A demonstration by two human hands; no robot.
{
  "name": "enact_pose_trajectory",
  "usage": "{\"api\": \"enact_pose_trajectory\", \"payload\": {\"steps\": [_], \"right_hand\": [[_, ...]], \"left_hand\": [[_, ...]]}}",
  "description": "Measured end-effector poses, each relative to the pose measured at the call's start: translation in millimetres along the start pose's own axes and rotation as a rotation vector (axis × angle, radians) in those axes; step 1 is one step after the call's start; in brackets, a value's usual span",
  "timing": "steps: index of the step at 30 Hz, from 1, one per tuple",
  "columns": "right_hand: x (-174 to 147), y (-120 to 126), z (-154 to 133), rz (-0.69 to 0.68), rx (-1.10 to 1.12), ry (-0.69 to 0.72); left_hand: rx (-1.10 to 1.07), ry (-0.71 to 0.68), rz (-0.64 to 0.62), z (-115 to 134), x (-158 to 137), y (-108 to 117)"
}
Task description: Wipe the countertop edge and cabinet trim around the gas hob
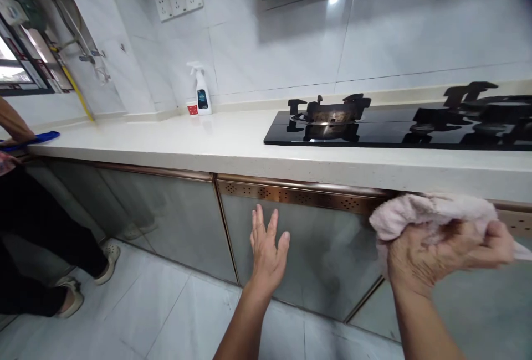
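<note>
My right hand (440, 249) is closed around a pale pink cloth (436, 213), bunched up at the counter's front edge and over the bronze trim below it. The hand and cloth look slightly blurred. My left hand (268, 252) is held out with its fingers spread and nothing in it. It is in front of a grey glass cabinet door (320, 255), just below the perforated bronze strip (291, 195); whether it touches the door I cannot tell.
On the white countertop (233, 141) sits a black gas hob (374, 127). A white spray bottle (202, 94) and a small red box (192, 108) stand by the wall. At the far left another person (37, 221) has a hand on a blue cloth or pad (44, 137).
</note>
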State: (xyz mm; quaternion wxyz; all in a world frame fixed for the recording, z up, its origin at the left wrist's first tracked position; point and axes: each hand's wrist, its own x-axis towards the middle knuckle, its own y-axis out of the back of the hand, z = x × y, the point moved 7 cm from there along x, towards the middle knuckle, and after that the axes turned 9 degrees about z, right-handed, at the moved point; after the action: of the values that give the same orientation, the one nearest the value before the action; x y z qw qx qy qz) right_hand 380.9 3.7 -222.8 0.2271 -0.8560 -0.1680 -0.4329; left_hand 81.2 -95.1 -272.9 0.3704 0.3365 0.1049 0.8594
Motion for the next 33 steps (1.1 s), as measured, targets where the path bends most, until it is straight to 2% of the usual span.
{"api": "enact_pose_trajectory", "payload": {"steps": [3,6,8,10,12,14,16,19,22,24,28,31,33], "right_hand": [[-19.5,-0.8,-23.0,-0.068,0.062,0.098],[-59.8,-6.9,-47.2,-0.189,0.052,0.163],[-92.5,-9.5,-60.6,-0.266,0.032,0.274],[-121.8,-9.9,-67.8,-0.344,0.062,0.384],[-136.8,-9.4,-66.8,-0.402,0.099,0.433],[-130.2,-9.2,-61.7,-0.404,0.120,0.441],[-102.0,-7.7,-54.6,-0.306,0.113,0.401],[-49.0,-6.1,-45.0,-0.088,0.052,0.217],[-30.5,-14.6,-57.7,-0.051,0.073,0.078],[-43.2,-25.1,-84.5,-0.135,0.124,0.115],[-96.3,-48.7,-146.7,-0.340,0.208,0.270],[-131.9,-73.1,-181.9,-0.535,0.342,0.297],[-151.4,-90.7,-205.6,-0.704,0.397,0.384]], "left_hand": [[-0.025,0.025,0.026,1.3,0.3,-5.8],[-0.037,0.016,0.052,1.3,1.2,-8.8],[-0.042,0.001,0.071,0.4,2.5,-9.3],[-0.040,-0.012,0.084,-0.5,3.9,-9.2],[-0.033,-0.018,0.090,-0.9,4.8,-8.8],[-0.032,-0.008,0.083,-0.5,4.8,-7.9],[-0.048,0.019,0.062,0.1,3.7,-6.1],[-0.095,0.061,0.028,0.8,1.4,-1.5],[-0.141,0.075,0.040,-0.5,0.0,3.3],[-0.165,0.073,0.079,-2.3,-0.3,5.4],[-0.248,0.094,0.165,-5.3,-0.8,8.2],[-0.385,0.254,0.238,-15.6,1.0,12.6],[-0.457,0.389,0.329,-28.6,3.1,18.4]]}}
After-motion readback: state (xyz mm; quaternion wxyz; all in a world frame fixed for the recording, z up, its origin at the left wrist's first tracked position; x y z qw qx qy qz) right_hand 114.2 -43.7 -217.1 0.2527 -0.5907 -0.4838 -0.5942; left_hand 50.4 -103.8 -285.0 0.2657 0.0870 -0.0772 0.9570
